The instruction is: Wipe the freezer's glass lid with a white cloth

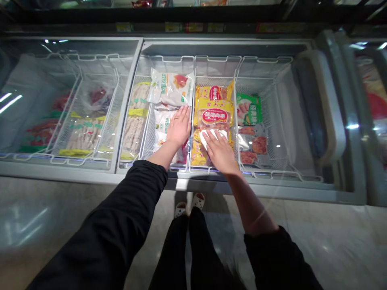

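My right hand (220, 155) lies over a folded white cloth (203, 139), pressing it down with its fingers stretched forward. Beneath and ahead of it are yellow bags of frozen food (215, 110) with red labels. My left hand (179, 127) rests flat beside them, fingers extended and nothing held, a ring on one finger. Under and beyond it are white printed bags (172, 86) in the neighbouring wire basket. Whether a glass lid lies between my hands and the bags is hard to tell.
The chest freezer's front edge (193, 183) runs across in front of my feet. Green and clear packs (248, 109) lie in the right basket. Under the left section are yellow-edged packs (84, 133). A rounded lid handle frame (337, 108) stands at the right.
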Demonstrator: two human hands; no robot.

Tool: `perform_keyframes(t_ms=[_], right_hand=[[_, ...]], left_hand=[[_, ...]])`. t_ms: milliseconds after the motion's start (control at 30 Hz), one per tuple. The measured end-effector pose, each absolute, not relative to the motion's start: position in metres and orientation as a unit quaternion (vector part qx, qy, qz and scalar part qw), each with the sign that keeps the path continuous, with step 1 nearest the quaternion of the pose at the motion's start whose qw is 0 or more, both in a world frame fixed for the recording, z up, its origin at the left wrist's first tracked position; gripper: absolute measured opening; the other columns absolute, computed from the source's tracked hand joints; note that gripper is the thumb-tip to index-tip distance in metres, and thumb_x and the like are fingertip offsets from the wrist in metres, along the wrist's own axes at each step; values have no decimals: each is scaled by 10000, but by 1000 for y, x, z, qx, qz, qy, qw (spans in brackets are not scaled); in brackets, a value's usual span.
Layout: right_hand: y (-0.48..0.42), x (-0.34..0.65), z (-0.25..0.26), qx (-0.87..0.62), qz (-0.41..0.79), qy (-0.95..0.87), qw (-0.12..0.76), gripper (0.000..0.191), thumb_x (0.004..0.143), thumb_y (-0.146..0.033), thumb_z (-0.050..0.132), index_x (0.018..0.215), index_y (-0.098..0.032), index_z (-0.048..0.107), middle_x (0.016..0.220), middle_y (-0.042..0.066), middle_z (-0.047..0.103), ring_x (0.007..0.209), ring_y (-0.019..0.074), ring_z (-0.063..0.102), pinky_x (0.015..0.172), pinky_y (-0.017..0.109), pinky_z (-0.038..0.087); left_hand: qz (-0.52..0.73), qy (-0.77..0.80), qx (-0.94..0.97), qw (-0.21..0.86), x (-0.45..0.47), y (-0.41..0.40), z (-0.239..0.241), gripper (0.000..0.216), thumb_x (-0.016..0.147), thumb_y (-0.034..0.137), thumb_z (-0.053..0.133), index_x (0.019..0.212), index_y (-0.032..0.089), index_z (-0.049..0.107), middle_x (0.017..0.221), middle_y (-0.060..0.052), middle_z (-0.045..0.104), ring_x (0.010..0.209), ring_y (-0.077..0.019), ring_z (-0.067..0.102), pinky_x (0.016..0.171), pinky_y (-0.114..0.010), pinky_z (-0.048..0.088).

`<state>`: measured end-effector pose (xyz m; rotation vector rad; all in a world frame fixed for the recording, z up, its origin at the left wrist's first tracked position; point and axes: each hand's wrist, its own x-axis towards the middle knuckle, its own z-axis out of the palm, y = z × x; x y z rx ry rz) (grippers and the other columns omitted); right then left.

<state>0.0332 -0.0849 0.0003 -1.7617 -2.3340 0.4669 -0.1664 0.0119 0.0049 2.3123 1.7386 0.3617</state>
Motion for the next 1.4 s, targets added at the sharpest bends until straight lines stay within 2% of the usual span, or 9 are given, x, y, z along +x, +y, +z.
perform_keyframes(t_ms=[100,233,533,800,967,1133,1267,1400], right_hand=[[-63,38,-6,-626,141,-758,114,604,1106,-220,378,1706,-215,456,1776,23,417,1677,344,314,1384,600,270],[-35,16,-11,-617,140,-761,144,647,1071,-183,421,1711,-266,445,1776,12,418,1679,355,305,1364,667,278],[-67,39,-7,-546,156,-818,93,607,1098,-222,430,1700,-289,463,1761,-15,437,1668,276,349,1375,534,321],[0,28,-4,-603,145,-773,136,621,1086,-197,401,1704,-226,461,1763,40,433,1669,355,330,1368,657,289],[-5,16,-2,-543,160,-815,125,614,1088,-192,431,1699,-243,465,1764,15,436,1680,323,312,1379,612,281],[-31,56,-4,-521,166,-832,96,578,1109,-235,438,1682,-293,490,1748,-8,459,1662,283,361,1369,569,321],[-15,71,-5,-573,153,-799,103,587,1121,-254,394,1705,-263,454,1763,17,439,1672,320,332,1370,607,305],[13,40,-4,-606,142,-771,132,638,1094,-219,409,1730,-270,402,1776,22,415,1679,350,309,1363,662,284]], left_hand=[[122,595,787,109,-163,17,-1,627,1096,203,349,1716,107,368,1813,-104,335,1694,-235,288,1402,-426,247],[148,614,769,99,-163,15,-9,620,1102,221,341,1711,110,375,1804,-103,355,1688,-226,305,1401,-434,253],[165,622,760,91,-166,13,-11,612,1078,210,382,1676,96,446,1754,-127,438,1661,-252,372,1387,-476,308],[175,625,755,88,-168,14,-15,597,1078,215,398,1663,132,484,1732,-108,481,1644,-252,408,1379,-487,334],[177,620,759,90,-170,15,-15,586,1077,205,399,1648,131,504,1716,-107,506,1641,-239,413,1376,-472,342],[170,628,753,96,-170,14,-13,584,1072,190,415,1648,150,504,1721,-101,500,1641,-238,412,1373,-480,345],[155,636,750,98,-168,14,-11,582,1077,182,407,1649,132,503,1726,-103,494,1649,-228,394,1383,-452,326],[149,639,748,99,-167,13,-9,584,1079,178,406,1656,157,496,1732,-93,486,1653,-227,385,1384,-471,329]])
